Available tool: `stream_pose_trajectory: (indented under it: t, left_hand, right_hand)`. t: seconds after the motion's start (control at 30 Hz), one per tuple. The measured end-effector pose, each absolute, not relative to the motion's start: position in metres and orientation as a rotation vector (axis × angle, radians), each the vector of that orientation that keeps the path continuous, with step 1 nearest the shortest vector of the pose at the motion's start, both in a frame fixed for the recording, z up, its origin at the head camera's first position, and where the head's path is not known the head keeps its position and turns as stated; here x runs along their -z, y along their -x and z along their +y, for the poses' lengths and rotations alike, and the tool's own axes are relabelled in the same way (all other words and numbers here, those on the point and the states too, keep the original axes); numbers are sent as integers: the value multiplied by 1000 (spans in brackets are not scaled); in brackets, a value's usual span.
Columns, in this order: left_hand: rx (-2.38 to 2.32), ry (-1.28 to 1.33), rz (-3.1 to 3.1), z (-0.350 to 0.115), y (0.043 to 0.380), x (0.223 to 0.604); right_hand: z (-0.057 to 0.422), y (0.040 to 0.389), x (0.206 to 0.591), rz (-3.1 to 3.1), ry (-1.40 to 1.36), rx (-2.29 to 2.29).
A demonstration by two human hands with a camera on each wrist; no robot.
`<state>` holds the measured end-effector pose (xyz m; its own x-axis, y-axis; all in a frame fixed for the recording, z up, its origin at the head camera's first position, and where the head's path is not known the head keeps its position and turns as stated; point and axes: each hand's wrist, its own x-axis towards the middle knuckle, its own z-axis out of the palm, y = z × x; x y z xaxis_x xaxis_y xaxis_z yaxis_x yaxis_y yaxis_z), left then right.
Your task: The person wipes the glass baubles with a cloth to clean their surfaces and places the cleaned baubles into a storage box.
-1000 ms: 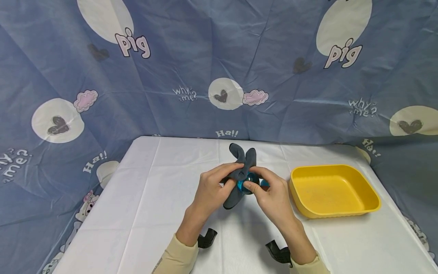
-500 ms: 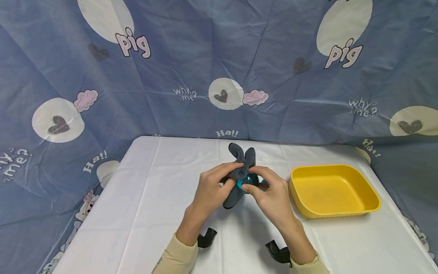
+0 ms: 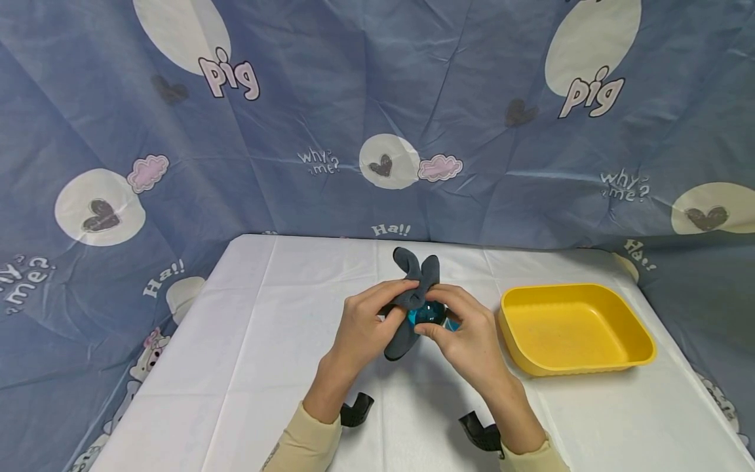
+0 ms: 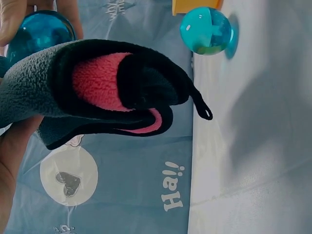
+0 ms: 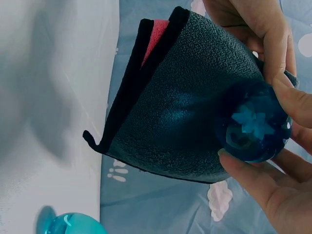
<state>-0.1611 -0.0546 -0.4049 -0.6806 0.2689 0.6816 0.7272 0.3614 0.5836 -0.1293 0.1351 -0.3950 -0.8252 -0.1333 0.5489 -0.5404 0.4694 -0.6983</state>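
Observation:
My left hand (image 3: 368, 328) grips a grey cleaning cloth (image 3: 403, 341) at its bunched middle, so that two folds stand up behind the fingers. The cloth has black edging, a pink inner side and a small hanging loop, which show in the left wrist view. My right hand (image 3: 472, 334) holds a clear blue ball (image 5: 253, 122) between thumb and fingers, right against the cloth. A pale star-like shape shows in the ball in the right wrist view. Both hands are raised over the white table. A second, lighter blue ball (image 4: 207, 30) sits on the table on a small base, partly hidden by my right hand in the head view.
To the right of my hands a yellow rectangular tub (image 3: 578, 328) stands on the white-covered table (image 3: 283, 367). A blue patterned curtain (image 3: 318, 118) hangs behind the table's far edge. Black curved pieces (image 3: 482, 434) stick out at both wrists.
My right thumb and fingers have shifted slightly on the blue ball, the thumb ending a little lower and further left. The left hand and the cloth stay almost in place.

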Motion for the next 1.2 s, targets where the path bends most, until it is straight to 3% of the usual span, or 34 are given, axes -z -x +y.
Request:
stream_pose_trajectory:
  t: [1.2]
  left_hand:
    - [1294,856,-2164,-57,159,402]
  right_hand:
    - [144,131,390,-2268,-597,-1298]
